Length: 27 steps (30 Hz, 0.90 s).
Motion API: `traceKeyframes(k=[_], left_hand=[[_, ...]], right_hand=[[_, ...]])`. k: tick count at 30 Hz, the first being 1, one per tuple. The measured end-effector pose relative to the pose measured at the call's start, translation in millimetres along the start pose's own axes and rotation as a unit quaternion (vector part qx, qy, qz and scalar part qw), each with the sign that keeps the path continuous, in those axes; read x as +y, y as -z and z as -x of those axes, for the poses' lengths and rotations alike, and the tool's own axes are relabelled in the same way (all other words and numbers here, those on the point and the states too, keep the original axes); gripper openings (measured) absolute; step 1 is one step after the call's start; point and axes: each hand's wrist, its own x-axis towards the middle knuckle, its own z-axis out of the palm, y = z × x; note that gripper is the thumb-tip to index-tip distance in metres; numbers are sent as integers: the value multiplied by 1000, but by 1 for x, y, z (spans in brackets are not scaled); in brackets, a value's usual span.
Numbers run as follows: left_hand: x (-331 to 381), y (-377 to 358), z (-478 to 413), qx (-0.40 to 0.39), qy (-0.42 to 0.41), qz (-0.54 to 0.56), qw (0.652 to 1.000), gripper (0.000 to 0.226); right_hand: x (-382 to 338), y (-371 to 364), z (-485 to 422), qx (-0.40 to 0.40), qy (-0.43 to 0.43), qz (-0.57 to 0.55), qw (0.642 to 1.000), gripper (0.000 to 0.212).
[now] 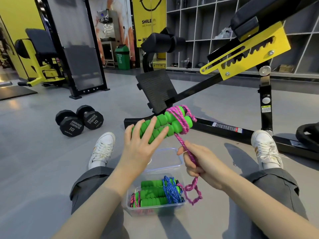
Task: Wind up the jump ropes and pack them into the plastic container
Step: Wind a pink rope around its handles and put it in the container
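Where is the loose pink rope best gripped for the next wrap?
Probably on the straight, taut stretch of pink rope just below the green handles, coming from the right side, since the left hand covers the handles' left end and the tail below the right hand hangs kinked.

Take the black-and-yellow bench frame [250, 54] as your marker. Under it you have a grey floor [43, 161], glossy, with light patches reflected at the far left. Left of the frame's base: two black dumbbells [72, 125], side by side, each marked 10. Behind the frame: grey cubby shelving [203, 31], shoes [174, 64] in a lower cell. Left of the frame's pads: a yellow smile banner [149, 23] with a green bin [122, 56] beside it. Further left: a tall black framed panel [79, 54], a second yellow machine [41, 66], a yellow wall [19, 12]. At the frame's right foot: a black weight plate [309, 135].
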Motion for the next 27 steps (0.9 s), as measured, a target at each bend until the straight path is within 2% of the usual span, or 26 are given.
traceKeyframes(k=[4, 11, 15, 19, 23, 27], left_hand=[[-4, -5, 6, -32, 8, -10, 999, 67], [-12, -11, 10, -48, 5, -35, 998, 60], [-13, -11, 12, -63, 14, -43, 997, 63], [-25, -15, 22, -104, 27, -64, 992, 65], [-30, -14, 28, -93, 6, -71, 993, 62], [-22, -12, 34, -96, -70, -61, 991, 60]], right_hand=[[-18, 3, 8, -52, 2, 58, 997, 26], [-43, 23, 16, -102, 1, 185, 978, 11], [-58, 29, 20, -117, -8, 222, 968, 11], [-76, 31, 27, -69, 29, 217, 973, 32], [-90, 27, 25, -31, 67, 229, 971, 38], [-110, 19, 25, 31, 158, 375, 913, 37]])
